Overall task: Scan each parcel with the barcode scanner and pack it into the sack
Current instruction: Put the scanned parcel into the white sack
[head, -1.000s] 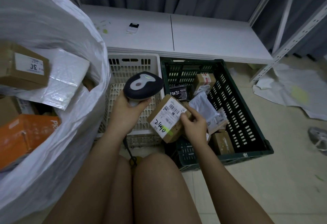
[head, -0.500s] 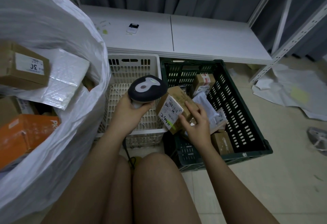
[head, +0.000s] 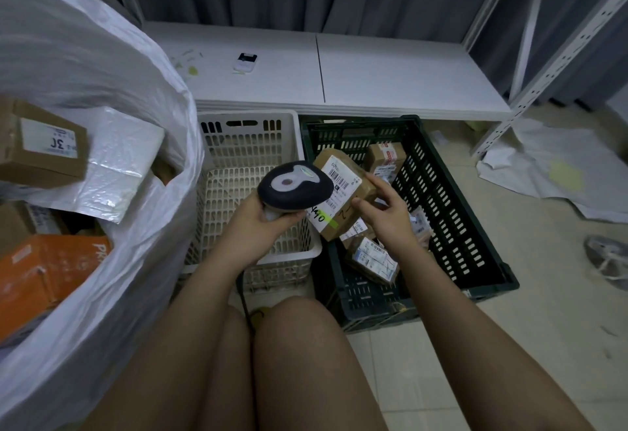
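Over the green crate (head: 452,226), your left hand (head: 261,226) grips the scanner (head: 295,185), your right hand (head: 384,213) pinches a parcel (head: 343,189); several remain unpacked, some already fill the sack (head: 102,124).

a white slatted basket (head: 251,145) stands just behind the left hand, a dark green crate (head: 452,213) to the right of both hands. beyond them, a small white device (head: 245,62) lies on a low white shelf (head: 390,73); crumpled white sheets (head: 557,165) lie far right.

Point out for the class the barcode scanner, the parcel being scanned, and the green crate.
barcode scanner (head: 295,185), head view, on its dark head.
parcel (head: 341,181), head view, on its white label.
green crate (head: 452,219), head view, on its slotted right wall.
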The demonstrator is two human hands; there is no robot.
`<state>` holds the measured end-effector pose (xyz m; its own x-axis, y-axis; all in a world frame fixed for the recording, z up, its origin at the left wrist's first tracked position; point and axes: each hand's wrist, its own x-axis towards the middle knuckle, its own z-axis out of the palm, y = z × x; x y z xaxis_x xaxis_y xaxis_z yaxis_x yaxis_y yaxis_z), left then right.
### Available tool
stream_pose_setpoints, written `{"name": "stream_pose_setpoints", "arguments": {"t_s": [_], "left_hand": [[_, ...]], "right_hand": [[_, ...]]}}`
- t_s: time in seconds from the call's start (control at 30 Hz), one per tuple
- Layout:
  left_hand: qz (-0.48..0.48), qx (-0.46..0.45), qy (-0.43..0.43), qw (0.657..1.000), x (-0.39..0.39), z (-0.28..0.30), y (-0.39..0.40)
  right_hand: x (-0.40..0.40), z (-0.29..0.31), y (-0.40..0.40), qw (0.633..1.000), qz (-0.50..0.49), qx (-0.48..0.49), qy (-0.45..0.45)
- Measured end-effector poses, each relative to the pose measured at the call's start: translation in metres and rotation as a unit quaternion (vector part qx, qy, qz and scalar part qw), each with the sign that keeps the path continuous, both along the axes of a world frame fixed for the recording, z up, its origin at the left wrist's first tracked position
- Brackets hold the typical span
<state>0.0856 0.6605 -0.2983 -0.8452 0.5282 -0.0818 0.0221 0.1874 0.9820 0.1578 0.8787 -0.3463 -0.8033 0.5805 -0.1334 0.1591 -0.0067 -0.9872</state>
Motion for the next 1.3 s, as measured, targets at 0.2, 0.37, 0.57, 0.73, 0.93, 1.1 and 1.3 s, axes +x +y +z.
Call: {"name": "stream_pose_setpoints", "arguments": {"t_s": [0.2,0.37,0.57,0.73,0.93,1.1,1.3], "left_hand": [[-0.027,-0.015,0.013,0.999,-0.005,-0.005,0.003],[-0.013,-0.018,0.020,1.000,-0.008,-0.006,0.002],[-0.007,-0.021,0.025,0.999,-0.006,-0.003,0.002],[-0.024,-0.028,0.023,0.999,-0.005,-0.003,0.002],[-0.009,-0.024,0.018,1.000,-0.005,-0.003,0.005],[0.020,-0.010,0.007,1.000,-0.004,-0.003,0.003],[0.099,0.020,0.031,0.994,0.003,0.023,-0.005]], "right_hand": [[-0.002,0.002,0.002,1.000,0.006,-0.002,0.012],[-0.003,0.007,0.001,1.000,0.013,-0.006,0.016],[-0.003,0.011,0.000,1.000,0.014,-0.010,0.024],[-0.002,0.012,0.000,1.000,0.013,-0.007,0.023],[-0.002,0.013,-0.001,1.000,0.011,-0.014,0.021],[-0.001,0.024,-0.004,0.999,0.002,-0.012,0.035],[0.011,0.067,-0.016,0.996,0.002,0.023,0.088]]}}
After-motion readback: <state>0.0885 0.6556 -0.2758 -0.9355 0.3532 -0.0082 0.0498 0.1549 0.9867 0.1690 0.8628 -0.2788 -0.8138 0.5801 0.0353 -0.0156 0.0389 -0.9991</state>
